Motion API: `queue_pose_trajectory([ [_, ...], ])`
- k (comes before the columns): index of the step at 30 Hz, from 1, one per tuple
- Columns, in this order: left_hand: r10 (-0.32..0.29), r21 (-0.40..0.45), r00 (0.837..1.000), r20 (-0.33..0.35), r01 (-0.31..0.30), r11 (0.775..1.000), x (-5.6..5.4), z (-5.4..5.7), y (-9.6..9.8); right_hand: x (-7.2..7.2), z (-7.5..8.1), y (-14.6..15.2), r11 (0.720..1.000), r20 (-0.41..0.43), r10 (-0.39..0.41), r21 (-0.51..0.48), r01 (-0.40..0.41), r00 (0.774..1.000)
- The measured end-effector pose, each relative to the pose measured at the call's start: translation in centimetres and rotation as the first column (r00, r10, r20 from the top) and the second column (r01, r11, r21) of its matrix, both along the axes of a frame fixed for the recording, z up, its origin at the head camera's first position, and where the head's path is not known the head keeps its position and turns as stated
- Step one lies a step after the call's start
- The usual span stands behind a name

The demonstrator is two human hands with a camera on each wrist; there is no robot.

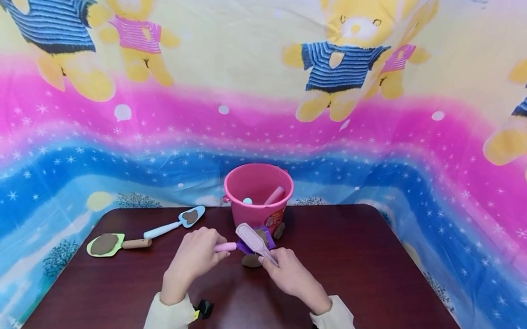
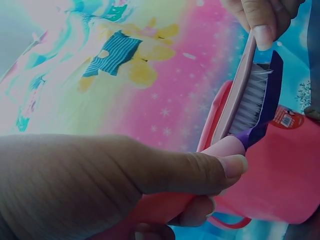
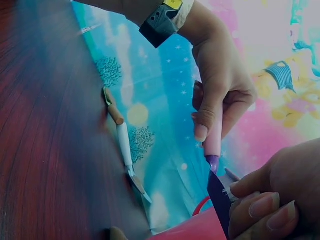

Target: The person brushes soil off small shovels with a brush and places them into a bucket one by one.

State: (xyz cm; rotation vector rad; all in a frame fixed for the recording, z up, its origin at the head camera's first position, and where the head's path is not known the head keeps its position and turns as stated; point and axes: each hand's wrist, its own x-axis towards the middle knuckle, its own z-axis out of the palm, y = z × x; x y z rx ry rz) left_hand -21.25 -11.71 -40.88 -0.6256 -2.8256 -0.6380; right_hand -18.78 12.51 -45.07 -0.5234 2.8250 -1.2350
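My left hand (image 1: 196, 256) grips the pink handle of a small purple shovel (image 2: 271, 95). A brown patch shows on the shovel's blade in the head view. In my right hand (image 1: 292, 273) is a pale pink scrubbing brush (image 1: 251, 237), held by its handle. Its white bristles (image 2: 248, 102) face the blade in the left wrist view and lie against it or very close. Both tools are held in front of a pink bucket (image 1: 248, 215). Below the brush lies a brown lump (image 1: 251, 261) on the table.
Another brown lump (image 1: 279, 230) sits beside the bucket. Inside the bucket are a pink stick-like thing (image 1: 274, 195) and a pale blue tip (image 1: 247, 201). At left on the dark table (image 1: 361, 278) lie a light blue trowel (image 1: 162, 230) and a green shovel (image 1: 119, 238), both with brown patches.
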Motion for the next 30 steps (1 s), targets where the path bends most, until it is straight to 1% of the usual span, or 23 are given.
queue_pose_trajectory([
  [5, 0.019, 0.006, 0.999, 0.029, -0.019, 1.000, -0.03, -0.07, -0.11, -0.06, -0.16, -0.01, 1.000, -0.006, -0.019, 0.009, 0.019, 1.000],
  [15, 0.046, 0.019, 0.997, 0.055, -0.047, 0.999, 0.06, 0.28, -0.34, -0.30, 0.10, 0.33, 1.000, 0.007, -0.006, 0.022, 0.006, 1.000],
  [24, 0.046, 0.053, 0.994, 0.101, -0.052, 0.997, 0.27, 0.57, -0.87, -0.16, 0.18, 0.19, 0.999, 0.043, -0.028, 0.032, 0.026, 0.999],
  [30, 0.055, 0.054, 0.992, 0.117, -0.061, 0.997, 0.14, 0.55, -1.00, -0.17, 0.22, 0.21, 0.999, 0.029, -0.034, 0.043, 0.033, 0.999],
])
